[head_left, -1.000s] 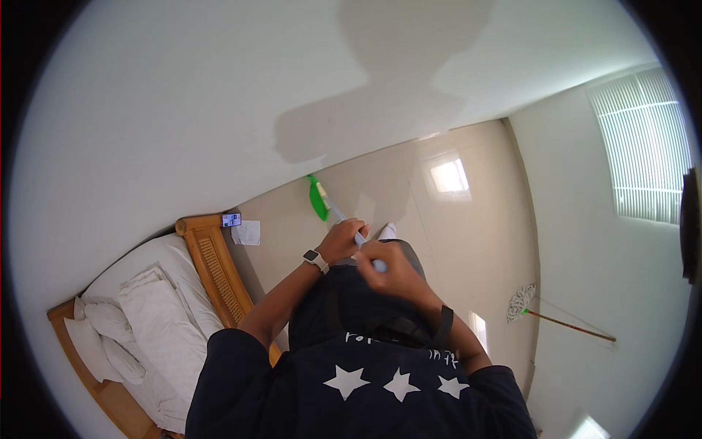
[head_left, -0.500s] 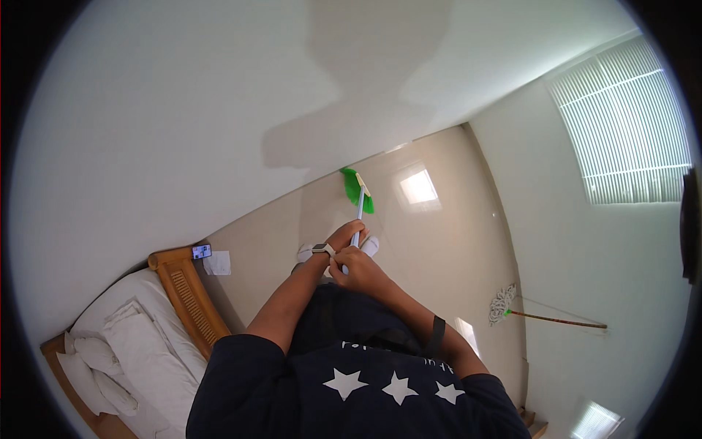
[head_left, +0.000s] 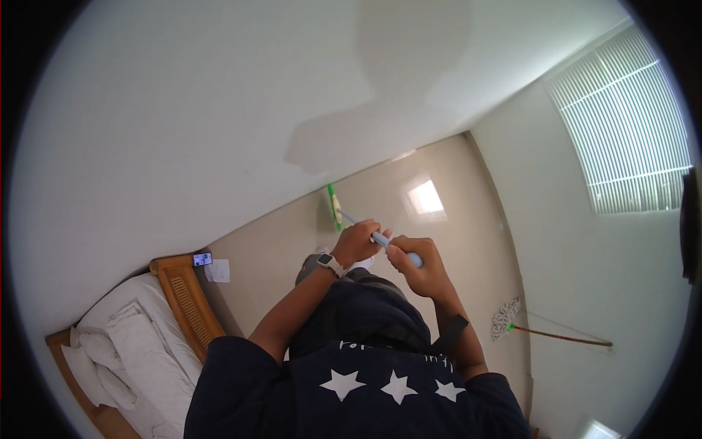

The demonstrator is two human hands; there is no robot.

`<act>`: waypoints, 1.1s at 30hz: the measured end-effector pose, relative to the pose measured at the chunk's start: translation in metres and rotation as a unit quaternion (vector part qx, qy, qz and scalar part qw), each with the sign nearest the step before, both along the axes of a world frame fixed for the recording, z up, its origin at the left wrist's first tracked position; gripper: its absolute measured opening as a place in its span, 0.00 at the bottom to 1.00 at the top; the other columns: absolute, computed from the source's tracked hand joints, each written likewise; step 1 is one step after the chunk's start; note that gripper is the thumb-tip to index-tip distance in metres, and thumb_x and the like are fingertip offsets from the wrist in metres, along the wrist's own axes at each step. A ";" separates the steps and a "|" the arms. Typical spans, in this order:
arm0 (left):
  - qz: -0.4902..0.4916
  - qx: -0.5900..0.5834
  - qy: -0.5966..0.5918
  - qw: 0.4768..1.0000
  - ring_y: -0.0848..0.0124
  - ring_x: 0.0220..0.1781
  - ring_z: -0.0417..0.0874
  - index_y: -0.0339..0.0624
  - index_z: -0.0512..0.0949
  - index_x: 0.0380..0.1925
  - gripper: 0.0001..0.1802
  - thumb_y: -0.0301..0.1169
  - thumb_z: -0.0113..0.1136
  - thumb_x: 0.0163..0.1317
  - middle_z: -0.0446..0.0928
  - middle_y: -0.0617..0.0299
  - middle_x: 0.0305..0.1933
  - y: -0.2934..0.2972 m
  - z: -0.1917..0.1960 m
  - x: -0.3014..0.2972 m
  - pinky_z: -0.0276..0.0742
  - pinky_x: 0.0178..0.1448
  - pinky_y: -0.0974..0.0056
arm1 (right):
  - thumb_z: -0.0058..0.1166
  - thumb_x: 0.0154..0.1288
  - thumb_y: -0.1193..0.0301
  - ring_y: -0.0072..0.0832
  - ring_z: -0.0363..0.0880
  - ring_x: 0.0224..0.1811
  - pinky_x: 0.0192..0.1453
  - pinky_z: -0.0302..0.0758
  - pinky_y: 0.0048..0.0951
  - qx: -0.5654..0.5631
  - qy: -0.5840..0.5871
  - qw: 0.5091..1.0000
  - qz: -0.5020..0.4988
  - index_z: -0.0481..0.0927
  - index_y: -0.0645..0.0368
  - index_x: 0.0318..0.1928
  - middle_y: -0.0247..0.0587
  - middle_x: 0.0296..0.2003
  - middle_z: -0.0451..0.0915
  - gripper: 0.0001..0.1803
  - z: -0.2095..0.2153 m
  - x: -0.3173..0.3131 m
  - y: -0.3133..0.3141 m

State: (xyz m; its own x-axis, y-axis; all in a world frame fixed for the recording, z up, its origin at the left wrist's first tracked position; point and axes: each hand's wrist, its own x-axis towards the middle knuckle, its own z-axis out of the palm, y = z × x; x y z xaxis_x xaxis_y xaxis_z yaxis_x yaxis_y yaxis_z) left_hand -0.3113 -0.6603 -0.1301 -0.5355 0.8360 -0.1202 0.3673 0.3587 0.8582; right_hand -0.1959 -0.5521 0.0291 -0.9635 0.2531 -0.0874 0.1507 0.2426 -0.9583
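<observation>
Both my hands grip the pale blue-grey handle of a broom (head_left: 336,205). Its head, cream on top with green bristles, is at the floor close to the foot of the wall, just ahead of my feet. My left hand (head_left: 357,243), with a pale-strapped watch on the wrist, wraps the handle lower down. Nearer the rounded top end, my right hand (head_left: 419,263) is closed round it. From my hands the handle slants forward and left to the broom head, its lower part partly hidden behind my left hand.
A mop (head_left: 507,319) leans against the right wall, its strings on the floor. At left stands a bed with a wooden footboard (head_left: 183,296); a phone (head_left: 202,259) and white paper (head_left: 218,271) are at its corner. The long wall (head_left: 183,132) bounds the floor ahead.
The broom head has swung left and turned more edge-on. My right hand has moved up and right, away from my left, so the handle now lies at a slant.
</observation>
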 end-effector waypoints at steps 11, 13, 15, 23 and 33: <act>-0.088 -0.097 0.036 0.991 0.49 0.42 0.82 0.42 0.78 0.33 0.09 0.33 0.65 0.55 0.79 0.51 0.39 -0.073 -0.085 -0.047 0.79 0.43 0.51 | 0.53 0.65 0.71 0.22 0.71 0.25 0.33 0.70 0.32 -0.106 -0.059 0.990 0.067 0.77 0.69 0.28 0.44 0.20 0.74 0.13 -0.076 -0.042 -0.022; -0.086 -0.053 0.036 0.994 0.48 0.44 0.82 0.42 0.78 0.38 0.10 0.33 0.64 0.57 0.77 0.50 0.43 -0.078 -0.103 -0.050 0.79 0.44 0.51 | 0.53 0.64 0.71 0.27 0.74 0.25 0.34 0.71 0.34 -0.088 -0.044 0.993 0.064 0.78 0.69 0.28 0.47 0.21 0.76 0.12 -0.074 -0.049 -0.030; -0.082 -0.006 0.035 0.996 0.48 0.45 0.82 0.43 0.77 0.43 0.12 0.32 0.62 0.59 0.76 0.49 0.47 -0.069 -0.105 -0.053 0.79 0.45 0.51 | 0.54 0.63 0.72 0.32 0.78 0.26 0.36 0.72 0.36 -0.066 -0.029 0.996 0.061 0.78 0.70 0.28 0.51 0.22 0.78 0.11 -0.079 -0.053 -0.036; -0.143 0.030 -0.037 0.989 0.50 0.44 0.79 0.43 0.76 0.48 0.10 0.27 0.52 0.68 0.72 0.51 0.47 0.026 -0.119 -0.056 0.77 0.47 0.54 | 0.55 0.57 0.78 0.47 0.77 0.25 0.33 0.70 0.43 0.027 0.055 0.998 0.033 0.72 0.68 0.20 0.52 0.21 0.76 0.10 -0.092 -0.051 0.000; -0.154 0.140 -0.045 0.977 0.52 0.40 0.78 0.38 0.77 0.38 0.05 0.26 0.54 0.67 0.74 0.49 0.40 0.188 -0.130 -0.033 0.76 0.47 0.55 | 0.56 0.54 0.75 0.48 0.80 0.30 0.41 0.75 0.45 0.120 0.033 0.992 0.010 0.79 0.66 0.20 0.54 0.22 0.79 0.09 -0.107 -0.035 0.106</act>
State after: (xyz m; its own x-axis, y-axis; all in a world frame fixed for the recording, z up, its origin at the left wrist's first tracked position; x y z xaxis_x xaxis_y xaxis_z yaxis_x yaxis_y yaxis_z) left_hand -0.3446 -0.4723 -0.2601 -0.2517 0.9625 0.1009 0.3394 -0.0098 0.9406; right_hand -0.2308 -0.4458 -0.0778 -0.9701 0.2400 0.0373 0.0817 0.4670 -0.8805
